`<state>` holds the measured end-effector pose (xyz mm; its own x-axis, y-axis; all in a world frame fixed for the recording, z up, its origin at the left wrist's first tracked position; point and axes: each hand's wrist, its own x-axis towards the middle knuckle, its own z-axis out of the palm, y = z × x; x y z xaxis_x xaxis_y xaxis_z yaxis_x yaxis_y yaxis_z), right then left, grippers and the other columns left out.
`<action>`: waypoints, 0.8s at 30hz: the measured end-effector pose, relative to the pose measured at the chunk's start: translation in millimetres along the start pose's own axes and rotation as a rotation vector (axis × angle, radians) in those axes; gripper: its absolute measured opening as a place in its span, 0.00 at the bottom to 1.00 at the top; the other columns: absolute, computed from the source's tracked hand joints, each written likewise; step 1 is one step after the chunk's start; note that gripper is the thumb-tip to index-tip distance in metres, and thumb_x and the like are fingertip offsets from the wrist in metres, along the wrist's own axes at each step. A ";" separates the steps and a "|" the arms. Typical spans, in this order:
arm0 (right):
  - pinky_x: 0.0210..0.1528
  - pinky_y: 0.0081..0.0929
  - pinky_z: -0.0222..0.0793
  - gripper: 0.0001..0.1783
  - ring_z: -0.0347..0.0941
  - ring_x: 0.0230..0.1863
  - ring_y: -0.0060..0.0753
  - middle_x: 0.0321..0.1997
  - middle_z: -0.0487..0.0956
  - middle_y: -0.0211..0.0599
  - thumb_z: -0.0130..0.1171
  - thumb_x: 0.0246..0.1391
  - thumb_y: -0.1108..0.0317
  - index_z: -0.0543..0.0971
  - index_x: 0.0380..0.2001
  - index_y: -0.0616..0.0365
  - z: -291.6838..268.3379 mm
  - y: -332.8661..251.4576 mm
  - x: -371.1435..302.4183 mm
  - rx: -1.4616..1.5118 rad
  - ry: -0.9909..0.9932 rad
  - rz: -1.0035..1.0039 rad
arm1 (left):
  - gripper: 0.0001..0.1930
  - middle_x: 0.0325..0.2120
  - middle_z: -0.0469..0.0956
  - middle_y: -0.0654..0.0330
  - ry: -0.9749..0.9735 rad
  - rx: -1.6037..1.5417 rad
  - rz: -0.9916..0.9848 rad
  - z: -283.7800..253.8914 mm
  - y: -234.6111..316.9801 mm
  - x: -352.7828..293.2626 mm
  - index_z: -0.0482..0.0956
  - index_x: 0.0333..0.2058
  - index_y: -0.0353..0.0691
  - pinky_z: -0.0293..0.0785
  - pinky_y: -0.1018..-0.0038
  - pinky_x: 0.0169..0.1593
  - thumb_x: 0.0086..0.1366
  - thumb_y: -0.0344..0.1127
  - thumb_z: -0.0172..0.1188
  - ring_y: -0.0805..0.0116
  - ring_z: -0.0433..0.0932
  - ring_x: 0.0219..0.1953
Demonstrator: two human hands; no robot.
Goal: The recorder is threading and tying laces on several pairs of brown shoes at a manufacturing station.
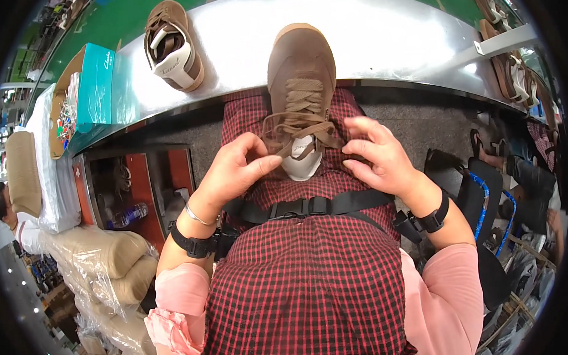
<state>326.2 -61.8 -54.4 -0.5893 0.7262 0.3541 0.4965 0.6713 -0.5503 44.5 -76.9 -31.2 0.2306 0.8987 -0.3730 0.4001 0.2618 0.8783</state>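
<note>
A brown sneaker [301, 55] with a tan sole edge and a white tongue tip rests with its toe on the metal bench and its heel end over my lap. Its brown shoelace [304, 123] is crossed up the front, with loose loops near the tongue. My left hand [249, 163] has thumb and forefinger drawn together at a loop on the left. On the other side, my right hand [380, 155] holds its fingers apart beside the lace, with nothing visible between them. A second brown sneaker [178, 50], white at the heel, stands on the bench to the left.
The shiny metal bench [379, 30] curves across the far side. At its left end is a teal box [96, 90] with small colourful items beside it. A shelf cabinet [137, 182] and plastic-wrapped beige cushions [108, 252] are at left. More shoes [512, 75] line the far right.
</note>
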 end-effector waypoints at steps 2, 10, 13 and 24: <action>0.49 0.36 0.68 0.17 0.70 0.49 0.47 0.55 0.66 0.48 0.67 0.36 0.71 0.74 0.32 0.57 -3.2 -3.1 5.9 0.236 0.093 0.128 | 0.14 0.19 0.72 0.63 0.002 0.085 0.024 5.8 -2.1 6.8 0.72 0.25 0.35 0.66 0.77 0.26 0.55 0.39 0.65 0.76 0.69 0.23; 0.52 0.42 0.61 0.23 0.65 0.53 0.47 0.57 0.65 0.47 0.65 0.34 0.67 0.73 0.39 0.55 28.4 -9.9 48.4 -0.026 0.189 0.064 | 0.11 0.16 0.67 0.54 0.230 0.503 0.580 13.4 -2.6 6.5 0.70 0.19 0.36 0.64 0.68 0.22 0.54 0.30 0.63 0.62 0.68 0.18; 0.42 0.37 0.65 0.11 0.70 0.43 0.39 0.47 0.72 0.42 0.59 0.32 0.70 0.74 0.26 0.56 32.4 -5.1 47.5 -0.156 0.236 -0.195 | 0.12 0.14 0.64 0.56 0.418 0.847 0.683 -8.0 -1.8 4.8 0.65 0.15 0.38 0.64 0.65 0.21 0.48 0.25 0.62 0.56 0.67 0.18; 0.32 0.25 0.63 0.08 0.66 0.27 0.28 0.29 0.70 0.29 0.56 0.34 0.69 0.73 0.25 0.52 37.4 2.2 28.2 -0.140 -0.016 -0.342 | 0.11 0.18 0.65 0.58 0.128 0.962 0.608 8.3 -32.6 -2.4 0.68 0.19 0.40 0.68 0.67 0.26 0.46 0.31 0.64 0.59 0.70 0.22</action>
<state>286.9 -45.4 -73.9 -0.7459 0.4545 0.4869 0.3510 0.8895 -0.2927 38.3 -90.4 -61.4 0.5480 0.8283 0.1170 0.7789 -0.5563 0.2895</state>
